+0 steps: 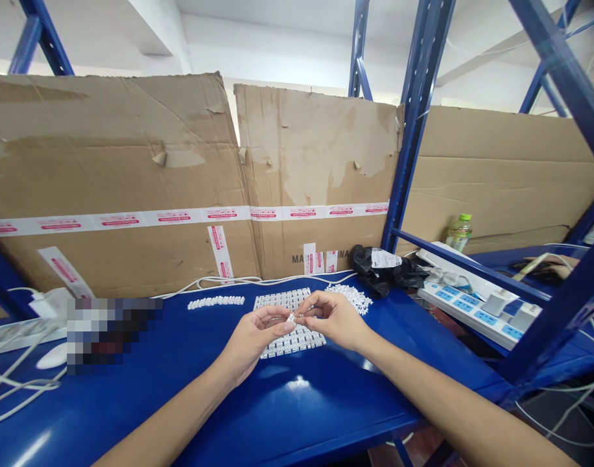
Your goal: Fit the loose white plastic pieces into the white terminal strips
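Note:
My left hand (252, 337) and my right hand (332, 319) meet above the blue table (287, 415), both pinching a tiny white plastic piece (291, 318) between their fingertips. Under them lies a flat white grid (288, 322) of many small white pieces set in rows. A short row of white pieces (216, 301) lies to the left of the grid. Behind my right hand sits a loose pile of small white pieces (351, 296).
Cardboard sheets (180, 188) stand along the back. A crumpled black bag (383, 267) lies at the back right by a blue rack post (408, 143). A white power strip (472, 310), a green-capped bottle (458, 231) and another person's hand (559, 264) are to the right. White cables (15, 383) lie left.

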Action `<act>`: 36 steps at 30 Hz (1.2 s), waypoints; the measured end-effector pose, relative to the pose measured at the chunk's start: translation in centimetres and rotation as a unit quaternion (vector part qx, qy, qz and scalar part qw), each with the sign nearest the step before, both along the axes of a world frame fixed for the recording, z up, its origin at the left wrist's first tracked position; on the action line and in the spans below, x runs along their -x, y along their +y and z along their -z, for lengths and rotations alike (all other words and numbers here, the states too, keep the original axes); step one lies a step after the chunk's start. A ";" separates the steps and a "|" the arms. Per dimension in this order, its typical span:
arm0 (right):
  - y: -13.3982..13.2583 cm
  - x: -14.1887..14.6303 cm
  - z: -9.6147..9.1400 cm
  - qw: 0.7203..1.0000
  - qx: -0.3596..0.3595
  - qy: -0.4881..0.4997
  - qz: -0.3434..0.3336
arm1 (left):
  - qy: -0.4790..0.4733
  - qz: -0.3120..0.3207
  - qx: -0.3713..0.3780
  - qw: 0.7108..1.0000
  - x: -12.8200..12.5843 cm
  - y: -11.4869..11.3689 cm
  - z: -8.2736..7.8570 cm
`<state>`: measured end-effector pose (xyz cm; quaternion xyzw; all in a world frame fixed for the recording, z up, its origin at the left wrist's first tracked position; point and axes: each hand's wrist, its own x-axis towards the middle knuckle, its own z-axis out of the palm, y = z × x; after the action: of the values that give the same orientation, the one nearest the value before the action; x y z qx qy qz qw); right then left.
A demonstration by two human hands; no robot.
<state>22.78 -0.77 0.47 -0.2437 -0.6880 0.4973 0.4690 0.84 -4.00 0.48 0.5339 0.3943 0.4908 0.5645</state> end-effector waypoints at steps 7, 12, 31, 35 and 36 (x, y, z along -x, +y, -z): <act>-0.4 0.0 -0.2 0.998 -0.053 -0.014 0.020 | -0.009 0.006 -0.001 1.000 0.0 0.0 -0.1; -1.0 -0.2 -0.9 0.991 -0.123 -0.040 0.034 | -0.011 0.000 -0.001 1.000 0.1 0.1 0.0; 3.6 -5.8 -0.3 0.810 -0.357 -0.393 0.249 | 0.050 -0.104 -0.022 0.993 3.7 2.2 -1.1; 2.8 -4.1 -1.5 0.838 -0.379 -0.333 0.207 | 0.101 -0.055 -0.011 0.993 4.2 2.3 -1.7; 2.5 -3.1 -2.2 0.851 -0.388 -0.311 0.169 | 0.106 -0.037 -0.009 0.994 4.1 2.4 -1.8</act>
<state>25.91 1.73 2.62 -0.2965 -0.8828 0.0011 0.3643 -3.30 -1.61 2.29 0.5732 0.4672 0.4555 0.4958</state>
